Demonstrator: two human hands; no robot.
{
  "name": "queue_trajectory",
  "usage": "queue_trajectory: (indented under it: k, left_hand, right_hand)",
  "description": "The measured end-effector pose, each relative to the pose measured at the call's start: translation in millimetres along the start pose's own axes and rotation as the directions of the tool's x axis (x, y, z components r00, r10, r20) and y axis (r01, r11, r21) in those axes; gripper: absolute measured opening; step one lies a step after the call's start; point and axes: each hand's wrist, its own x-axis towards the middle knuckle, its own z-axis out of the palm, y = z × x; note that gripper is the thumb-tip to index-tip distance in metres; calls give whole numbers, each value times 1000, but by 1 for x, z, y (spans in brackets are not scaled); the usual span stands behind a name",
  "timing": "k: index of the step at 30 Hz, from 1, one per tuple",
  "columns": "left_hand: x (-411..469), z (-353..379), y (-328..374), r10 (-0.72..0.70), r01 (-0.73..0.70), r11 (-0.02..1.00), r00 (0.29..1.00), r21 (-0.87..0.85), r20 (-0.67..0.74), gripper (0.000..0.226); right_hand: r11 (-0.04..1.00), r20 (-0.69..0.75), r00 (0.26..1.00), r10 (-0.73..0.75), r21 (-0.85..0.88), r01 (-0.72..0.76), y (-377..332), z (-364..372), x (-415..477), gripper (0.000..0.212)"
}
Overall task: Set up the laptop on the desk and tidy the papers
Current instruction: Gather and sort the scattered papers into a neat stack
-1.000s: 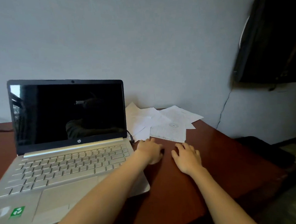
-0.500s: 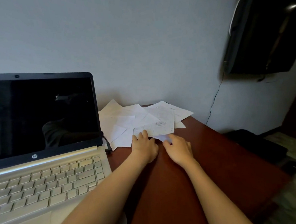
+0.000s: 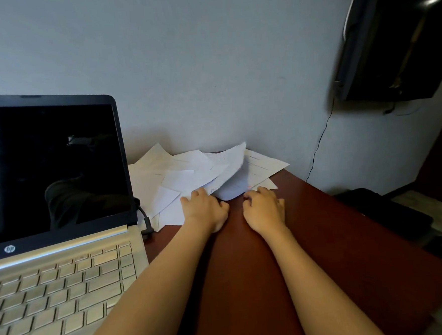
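At the far left the laptop [image 3: 57,231] is being shown open on the desk [image 3: 337,237], screen dark and upright, with a cable [image 3: 146,221] lying at its right edge by the hinge. Just to the right, the papers [image 3: 178,178] are being left in a loose fan against the wall [image 3: 207,63]. The long axis of the spread is running left to right along the back of the desk (from behind the laptop's screen out towards the desk's back right corner).

The pile is lying straight ahead of both hands, and its near edge is being met by them side by side. The left hand [image 3: 204,210] is being set on that edge near the pile's middle, its fingers curled down so that paper is being gripped under them. Between the hands one sheet [image 3: 231,164] is being raised and bowed, its far corner tilted up off the rest. The right hand [image 3: 266,208] is being held a little apart from the left, knuckles up and fingers curled beside the raised sheet. Whether paper is being pinched beneath it cannot be told.

Judged from this, the left hand is the nearer to the bulk of the spread and the right hand to the few sheets at the right end. A gathering inward along the long axis is therefore being called for. At the upper right a dark panel [image 3: 394,37] is being seen on the wall.
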Motion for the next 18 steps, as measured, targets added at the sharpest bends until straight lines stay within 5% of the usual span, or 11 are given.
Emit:
queue_trajectory:
  k: [8, 18]
  left_hand:
    - [10, 2, 0, 10, -9, 1000, 997, 12, -75, 47]
    - [11, 6, 1, 35, -31, 999, 988, 27, -153, 38]
  right_hand:
    - [994, 136, 989, -58, -85, 70, 1, 8, 23, 44]
    - [973, 206, 951, -229, 15, 231, 0, 8, 33, 43]
